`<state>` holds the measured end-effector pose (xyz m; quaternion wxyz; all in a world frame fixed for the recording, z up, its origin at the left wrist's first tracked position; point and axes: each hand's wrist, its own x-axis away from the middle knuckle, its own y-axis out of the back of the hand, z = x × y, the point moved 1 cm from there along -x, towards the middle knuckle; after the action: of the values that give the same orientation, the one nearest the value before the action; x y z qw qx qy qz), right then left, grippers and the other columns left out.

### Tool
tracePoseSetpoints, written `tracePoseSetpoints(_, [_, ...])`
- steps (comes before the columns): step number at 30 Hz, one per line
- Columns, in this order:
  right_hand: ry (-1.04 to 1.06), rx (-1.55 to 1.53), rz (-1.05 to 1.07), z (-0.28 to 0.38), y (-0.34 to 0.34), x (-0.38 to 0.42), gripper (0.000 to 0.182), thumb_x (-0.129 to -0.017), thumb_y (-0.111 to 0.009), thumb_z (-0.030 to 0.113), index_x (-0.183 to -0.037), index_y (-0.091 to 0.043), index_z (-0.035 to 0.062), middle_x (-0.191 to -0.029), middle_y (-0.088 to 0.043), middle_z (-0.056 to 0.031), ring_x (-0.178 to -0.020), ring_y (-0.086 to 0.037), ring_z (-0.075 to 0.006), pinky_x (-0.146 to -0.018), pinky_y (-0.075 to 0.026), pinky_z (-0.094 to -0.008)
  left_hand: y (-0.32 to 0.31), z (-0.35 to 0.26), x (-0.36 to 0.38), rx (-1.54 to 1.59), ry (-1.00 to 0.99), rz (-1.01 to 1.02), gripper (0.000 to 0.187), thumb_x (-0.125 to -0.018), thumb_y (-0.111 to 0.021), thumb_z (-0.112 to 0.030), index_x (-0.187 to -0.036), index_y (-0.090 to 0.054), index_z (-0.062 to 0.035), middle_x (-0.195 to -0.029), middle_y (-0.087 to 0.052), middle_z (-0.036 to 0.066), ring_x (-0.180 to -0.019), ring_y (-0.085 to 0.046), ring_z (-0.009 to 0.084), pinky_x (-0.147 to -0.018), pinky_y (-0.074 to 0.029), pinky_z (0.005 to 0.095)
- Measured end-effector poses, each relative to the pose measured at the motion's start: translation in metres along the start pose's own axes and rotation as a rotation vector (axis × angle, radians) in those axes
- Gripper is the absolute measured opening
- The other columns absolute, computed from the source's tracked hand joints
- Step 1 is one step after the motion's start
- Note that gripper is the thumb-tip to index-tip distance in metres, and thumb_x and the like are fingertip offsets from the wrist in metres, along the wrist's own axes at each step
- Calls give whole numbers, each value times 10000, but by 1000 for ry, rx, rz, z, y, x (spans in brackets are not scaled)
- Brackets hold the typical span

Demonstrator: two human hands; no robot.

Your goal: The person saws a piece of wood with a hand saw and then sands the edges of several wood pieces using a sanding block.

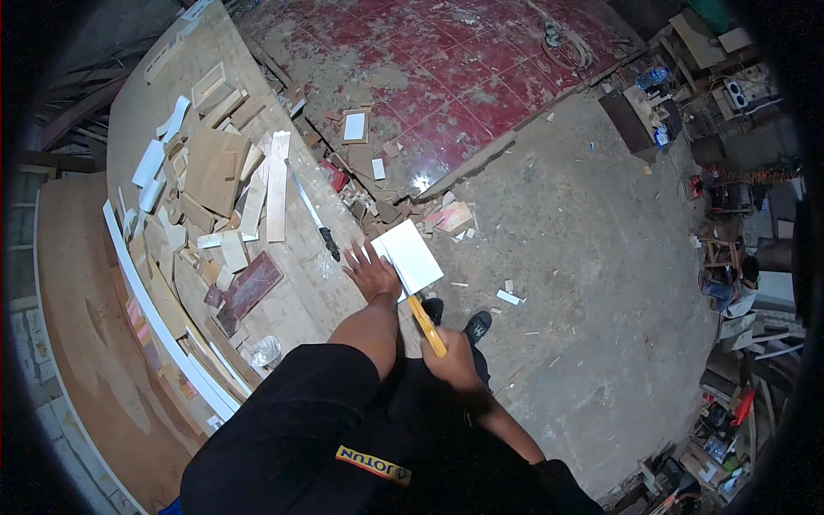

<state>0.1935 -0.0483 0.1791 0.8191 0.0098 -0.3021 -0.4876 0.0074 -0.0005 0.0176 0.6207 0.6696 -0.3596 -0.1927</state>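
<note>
Pressing the white board (414,257) at the worktop (305,275) edge, left hand (374,276) lies spread; right hand (452,356) is closed around a yellow-handled saw (426,324).

Left hand (374,275): palm down, back toward the head camera, fingers spread and pointing forward and to the left. Left forearm (369,333) reaches forward from the body, bare below a dark sleeve ending near the elbow. Right hand (450,356): closed in a grip, fingers curled, set nearer the torso and to the right of the left hand; the two do not touch. Right forearm (511,429) runs from the lower right inward and forward to the wrist, also bare.
</note>
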Motion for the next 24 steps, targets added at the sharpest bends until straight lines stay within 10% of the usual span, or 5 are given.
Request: tracePoseSetpoints(24, [68,132,-83,10,-34,-61,256,-825,-655,235,-766,-613,-10,-685,-619,-247,-708,-658,-432,-620,-502,-473,-1,5,-7,-47,33,52,619,-950,-477,-323,-1512,-310,-126,-1624,-133,122,-1495,-78,376,-1178,-97,603])
